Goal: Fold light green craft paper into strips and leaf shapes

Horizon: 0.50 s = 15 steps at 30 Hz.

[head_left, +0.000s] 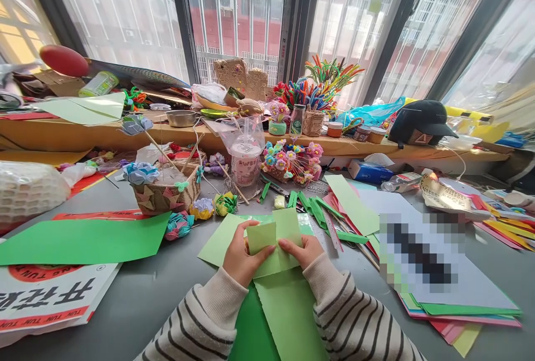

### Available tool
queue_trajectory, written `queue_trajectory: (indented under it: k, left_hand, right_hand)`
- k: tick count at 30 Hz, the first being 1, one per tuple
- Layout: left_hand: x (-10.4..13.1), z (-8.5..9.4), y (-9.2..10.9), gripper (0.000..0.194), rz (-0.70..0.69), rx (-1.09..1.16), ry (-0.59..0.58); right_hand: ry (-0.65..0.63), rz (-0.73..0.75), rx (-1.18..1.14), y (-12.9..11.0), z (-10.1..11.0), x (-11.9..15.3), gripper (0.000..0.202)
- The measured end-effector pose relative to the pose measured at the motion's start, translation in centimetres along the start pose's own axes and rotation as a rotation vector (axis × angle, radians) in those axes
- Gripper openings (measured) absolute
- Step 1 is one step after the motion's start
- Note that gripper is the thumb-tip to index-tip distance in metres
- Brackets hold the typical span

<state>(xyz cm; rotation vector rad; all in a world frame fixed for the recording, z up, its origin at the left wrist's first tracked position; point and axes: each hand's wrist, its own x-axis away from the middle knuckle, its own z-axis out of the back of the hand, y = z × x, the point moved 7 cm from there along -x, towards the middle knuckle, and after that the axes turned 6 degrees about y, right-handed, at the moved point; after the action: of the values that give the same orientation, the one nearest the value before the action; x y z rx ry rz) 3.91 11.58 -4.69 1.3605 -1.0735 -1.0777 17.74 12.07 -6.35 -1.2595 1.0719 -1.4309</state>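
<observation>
Light green paper (pixel 288 233) is held up between my two hands over the middle of the table, with a split or gap near its centre. The thumb and fingers of my left hand (pixel 246 255) pinch its left piece. At the right piece, my right hand (pixel 307 248) has its thumb on the front and its other fingers behind. Both thumb tips almost meet at the centre. Below my hands lie a light green strip (pixel 288 313) and a darker green sheet (pixel 253 330). Another light green sheet (pixel 215 241) lies beside my left hand.
A basket with paper flowers (pixel 165 191) stands at the left, behind a green sheet (pixel 87 238). A lidded cup (pixel 246 163) is at the back. Folded green strips (pixel 317 213) and a ruler (pixel 332 233) lie right of centre. Stacked paper (pixel 480 277) is at the right.
</observation>
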Motion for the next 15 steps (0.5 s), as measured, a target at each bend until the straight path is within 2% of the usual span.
queue_trajectory:
  k: [3, 10, 15]
  left_hand:
    - [0.11, -0.09, 0.42, 0.051, -0.01, 0.009, -0.012]
    - [-0.21, -0.18, -0.32, 0.057, 0.08, 0.087, -0.027]
    - [-0.27, -0.09, -0.13, 0.056, 0.029, 0.032, -0.007]
  right_hand:
    - [-0.004, -0.001, 0.01, -0.24, 0.02, 0.08, 0.032]
    - [-0.005, 0.018, 0.041, -0.63, 0.27, 0.11, 0.032]
    - [-0.024, 0.023, 0.035, -0.44, 0.0, 0.08, 0.033]
